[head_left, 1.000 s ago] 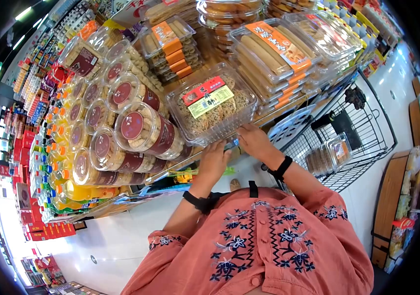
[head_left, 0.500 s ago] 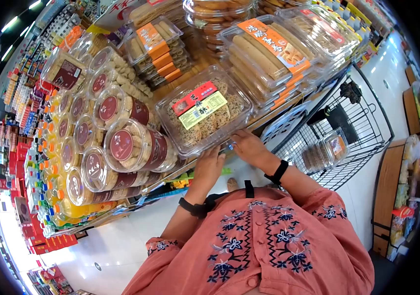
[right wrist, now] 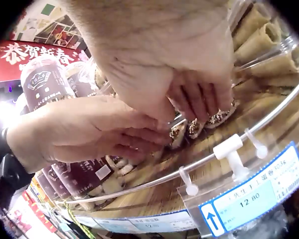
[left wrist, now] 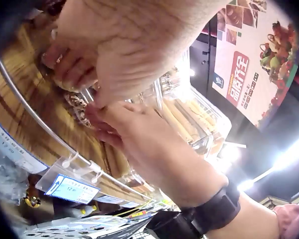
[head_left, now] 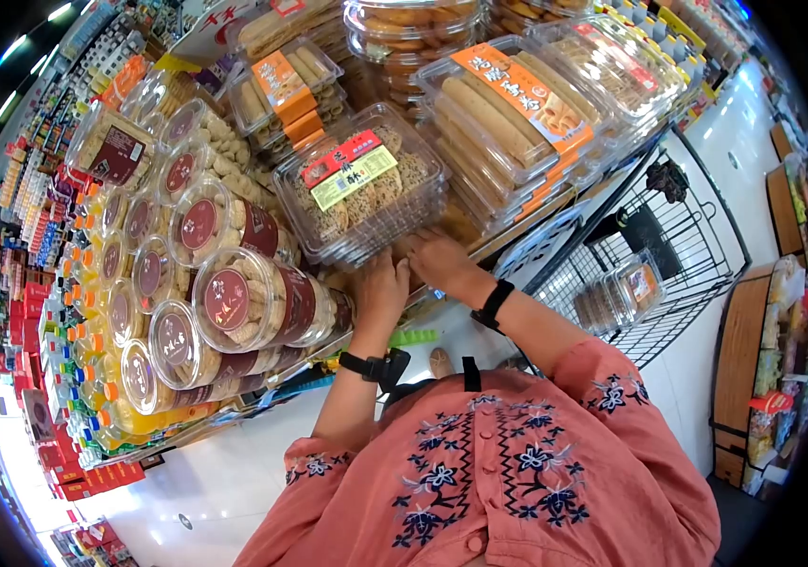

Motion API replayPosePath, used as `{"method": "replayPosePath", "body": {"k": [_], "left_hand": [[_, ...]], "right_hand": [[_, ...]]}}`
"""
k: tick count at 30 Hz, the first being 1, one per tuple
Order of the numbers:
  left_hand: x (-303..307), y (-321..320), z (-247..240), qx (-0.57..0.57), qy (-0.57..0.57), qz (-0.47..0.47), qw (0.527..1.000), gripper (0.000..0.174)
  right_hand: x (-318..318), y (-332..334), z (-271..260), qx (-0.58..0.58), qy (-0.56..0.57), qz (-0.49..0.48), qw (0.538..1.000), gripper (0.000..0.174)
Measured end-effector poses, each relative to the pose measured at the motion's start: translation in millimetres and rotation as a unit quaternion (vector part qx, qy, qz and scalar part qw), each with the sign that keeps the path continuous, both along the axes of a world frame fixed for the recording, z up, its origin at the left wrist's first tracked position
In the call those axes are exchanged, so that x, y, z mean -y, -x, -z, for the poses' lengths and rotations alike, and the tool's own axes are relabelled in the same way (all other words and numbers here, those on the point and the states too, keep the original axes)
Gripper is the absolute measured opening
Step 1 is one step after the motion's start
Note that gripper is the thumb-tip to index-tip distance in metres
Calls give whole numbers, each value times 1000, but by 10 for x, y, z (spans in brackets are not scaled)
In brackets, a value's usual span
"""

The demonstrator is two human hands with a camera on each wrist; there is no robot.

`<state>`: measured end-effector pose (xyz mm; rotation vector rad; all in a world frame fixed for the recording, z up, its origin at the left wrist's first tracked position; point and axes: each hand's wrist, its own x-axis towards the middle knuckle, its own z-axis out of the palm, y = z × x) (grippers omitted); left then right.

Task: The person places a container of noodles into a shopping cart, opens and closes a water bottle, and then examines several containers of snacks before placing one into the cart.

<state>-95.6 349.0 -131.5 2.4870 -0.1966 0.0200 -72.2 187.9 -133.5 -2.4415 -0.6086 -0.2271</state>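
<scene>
A stack of clear plastic boxes of sesame cookies (head_left: 366, 180) sits near the front of the wooden display board, a red and yellow label on its top lid. Both hands touch its near side, low down. My left hand (head_left: 382, 291) is at the front left of the stack, its fingers extended in the right wrist view. Beside it my right hand (head_left: 446, 265) presses the fingertips against the lowest box, where sesame-coated cookies (right wrist: 194, 127) show through the plastic. Left thumb and right fingers nearly meet. Neither hand curls round a box.
Round tubs of cookies (head_left: 234, 302) are piled at the left, boxed egg rolls (head_left: 517, 94) at the right. A metal rail (right wrist: 154, 181) with price tags (right wrist: 249, 196) runs along the board's edge. The shopping cart (head_left: 697, 255) at right holds a clear box of goods (head_left: 626, 288).
Both hands have moved forward and left, pushing the sesame cookie stack back from the board's edge. Bare wood now shows between it and the egg rolls.
</scene>
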Motion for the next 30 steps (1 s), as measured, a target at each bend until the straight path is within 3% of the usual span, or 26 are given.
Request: {"method": "replayPosePath", "body": {"k": [5,9,12,14,18,24,27,30], "left_hand": [[-3,-334,84,-8,17,-32,999,47],[-4,-532,199,11,27,-52,998,45],[-14,-679,286,17,40,-57,997,44],[-39,-792,365,16,40,-63,997,43],[-48,-916,367,5,42,-79,996,42],[-32,-966,375,1,57,-97,994,41],[-66,-999,573,18,77,-79,994,40],[-179,-1006,541,-5,63,-38,997,40]], "right_hand": [[-146,-366,297,-22,1,12,1000,18],[-204,-549,247,-44,-24,33,998,19],[-271,-701,231,-111,32,52,992,22],[-294,-802,296,-89,23,39,995,23],[-289,-844,224,-70,-7,18,997,22],[-289,-819,52,-130,0,29,991,24],[-268,-777,51,-72,9,22,997,26],[-212,-641,-201,-175,63,13,982,26]]}}
